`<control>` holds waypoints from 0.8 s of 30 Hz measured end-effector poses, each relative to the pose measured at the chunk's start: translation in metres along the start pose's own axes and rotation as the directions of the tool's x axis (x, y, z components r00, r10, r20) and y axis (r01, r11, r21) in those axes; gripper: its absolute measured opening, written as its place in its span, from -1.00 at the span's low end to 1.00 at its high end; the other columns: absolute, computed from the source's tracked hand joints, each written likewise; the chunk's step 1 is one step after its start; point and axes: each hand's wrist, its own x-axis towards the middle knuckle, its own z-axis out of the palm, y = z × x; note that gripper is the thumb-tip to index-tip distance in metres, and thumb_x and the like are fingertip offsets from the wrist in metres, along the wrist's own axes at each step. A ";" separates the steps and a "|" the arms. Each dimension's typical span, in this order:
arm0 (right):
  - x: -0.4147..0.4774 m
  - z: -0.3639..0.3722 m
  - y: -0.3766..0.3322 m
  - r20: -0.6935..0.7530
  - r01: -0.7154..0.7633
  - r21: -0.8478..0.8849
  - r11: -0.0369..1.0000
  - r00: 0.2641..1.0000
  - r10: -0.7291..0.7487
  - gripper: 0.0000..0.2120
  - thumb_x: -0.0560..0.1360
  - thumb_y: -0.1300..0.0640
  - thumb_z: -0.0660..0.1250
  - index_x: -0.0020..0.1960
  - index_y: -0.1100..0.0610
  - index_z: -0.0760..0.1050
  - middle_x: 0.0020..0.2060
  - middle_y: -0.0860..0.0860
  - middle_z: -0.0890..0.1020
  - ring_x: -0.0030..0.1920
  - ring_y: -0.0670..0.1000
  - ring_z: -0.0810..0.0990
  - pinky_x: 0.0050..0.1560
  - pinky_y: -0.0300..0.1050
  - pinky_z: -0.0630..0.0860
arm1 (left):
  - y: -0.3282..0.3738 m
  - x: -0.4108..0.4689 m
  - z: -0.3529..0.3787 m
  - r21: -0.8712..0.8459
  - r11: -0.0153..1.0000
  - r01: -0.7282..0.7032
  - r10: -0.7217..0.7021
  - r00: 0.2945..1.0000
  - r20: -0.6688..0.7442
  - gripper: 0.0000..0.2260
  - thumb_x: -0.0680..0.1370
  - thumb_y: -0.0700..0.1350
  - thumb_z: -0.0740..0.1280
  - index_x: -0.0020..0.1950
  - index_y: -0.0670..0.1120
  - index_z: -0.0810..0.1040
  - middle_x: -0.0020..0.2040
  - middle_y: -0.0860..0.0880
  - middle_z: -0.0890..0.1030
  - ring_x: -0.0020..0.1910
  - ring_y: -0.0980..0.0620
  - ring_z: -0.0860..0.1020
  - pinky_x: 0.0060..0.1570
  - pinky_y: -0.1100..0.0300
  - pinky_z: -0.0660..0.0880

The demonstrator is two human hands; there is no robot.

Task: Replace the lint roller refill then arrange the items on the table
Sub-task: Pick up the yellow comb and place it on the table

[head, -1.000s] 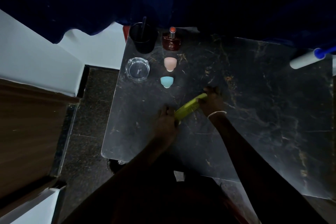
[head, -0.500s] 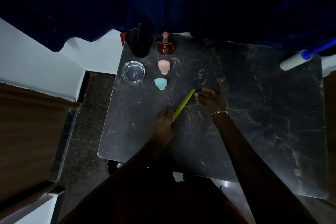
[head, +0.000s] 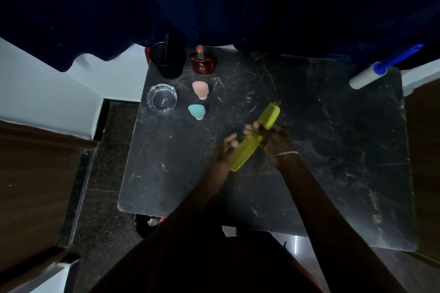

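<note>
A yellow-green comb is held slanted above the middle of the black marble table. My right hand, with a bracelet at the wrist, grips its middle; the toothed end points up and right. My left hand lies against the comb's lower part with its fingers spread. The lint roller, a white roll on a blue handle, lies at the table's far right corner, away from both hands.
Along the table's far left stand a black cup with a stick in it, a dark red perfume bottle, a glass ashtray, a pink sponge and a blue sponge. A dark curtain hangs behind. Floor lies left.
The comb has been lifted and turned from edge-on to its flat side. My right hand has moved to its middle, and my left hand's fingers have opened beside it.
</note>
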 end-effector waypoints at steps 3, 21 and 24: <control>0.008 0.001 -0.011 0.068 -0.051 -0.016 0.999 0.996 0.052 -0.87 0.50 0.31 0.37 0.04 0.25 0.57 0.00 0.21 0.72 0.01 0.16 0.73 -0.12 0.00 0.66 | 0.010 0.006 -0.019 -0.478 0.790 0.385 -0.209 0.901 0.379 -0.35 0.70 0.27 0.02 0.51 -0.22 0.41 0.39 -0.33 0.56 0.30 -0.29 0.61 0.25 -0.16 0.58; 0.032 -0.005 -0.035 -0.178 -0.151 0.279 0.948 0.962 0.206 -0.64 0.60 -0.03 0.28 0.33 0.10 0.42 0.23 0.20 0.58 0.22 0.24 0.59 0.05 0.10 0.60 | 0.024 0.048 -0.016 -0.015 0.986 0.169 -0.168 0.984 0.060 -0.79 0.66 -0.37 0.23 0.23 -0.27 0.58 0.13 -0.35 0.68 -0.18 -0.02 0.74 -0.07 0.06 0.68; 0.035 -0.006 -0.037 -0.144 -0.173 0.267 0.948 0.966 0.217 -0.60 0.61 -0.06 0.25 0.30 0.20 0.44 0.14 0.22 0.65 0.13 0.20 0.67 -0.01 0.01 0.63 | 0.020 0.056 -0.013 0.021 0.985 0.174 -0.174 0.985 0.000 -0.79 0.66 -0.37 0.26 0.27 -0.32 0.58 0.04 -0.30 0.69 -0.21 -0.02 0.73 -0.11 0.08 0.68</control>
